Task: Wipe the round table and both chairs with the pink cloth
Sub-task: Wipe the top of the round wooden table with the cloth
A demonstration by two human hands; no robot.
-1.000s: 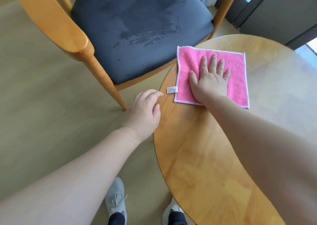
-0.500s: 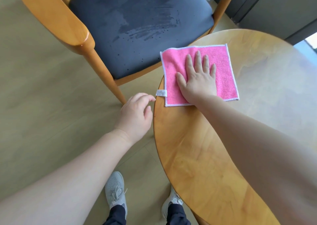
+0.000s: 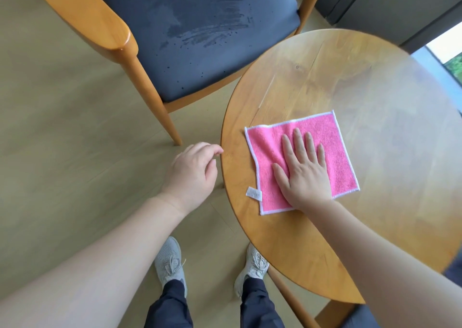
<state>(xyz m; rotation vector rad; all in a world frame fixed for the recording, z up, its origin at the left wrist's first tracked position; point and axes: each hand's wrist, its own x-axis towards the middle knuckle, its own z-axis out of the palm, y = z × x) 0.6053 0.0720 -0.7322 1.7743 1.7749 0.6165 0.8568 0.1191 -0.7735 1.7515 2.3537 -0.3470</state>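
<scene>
the pink cloth (image 3: 295,157) lies spread flat on the round table (image 3: 375,117), on the part of the top nearest the left rim, its white label (image 3: 254,192) sticking out toward that rim; the right hand (image 3: 303,172) presses down on it with the palm flat and all fingers straight and a little apart, curling round nothing, so only downward pressure holds the cloth; the left hand (image 3: 192,175) hovers off the table just beside the rim, its fingers loosely bent and holding nothing, one fingertip very near the edge though whether it touches cannot be told.

the likeliest slip, as i judge it, is the cloth sliding out from under the palm on the glossy top; with no grip on it, a quick stroke could bunch it or leave a corner folded, and strips of the wood would go unwiped; a stroke carried too far left could push the cloth over the rim and onto the floor (image 3: 62,152).

beyond the table the chair (image 3: 195,40) stands close, its dark seat marked with damp streaks and specks, its wooden arm (image 3: 100,22) jutting toward the person; a wide sweep might knock the forearm against it; the feet in grey shoes (image 3: 170,262) stand near the table's leg, so leaning to reach the far side could nudge it; a second chair shows only as a dark sliver at the bottom right.
</scene>
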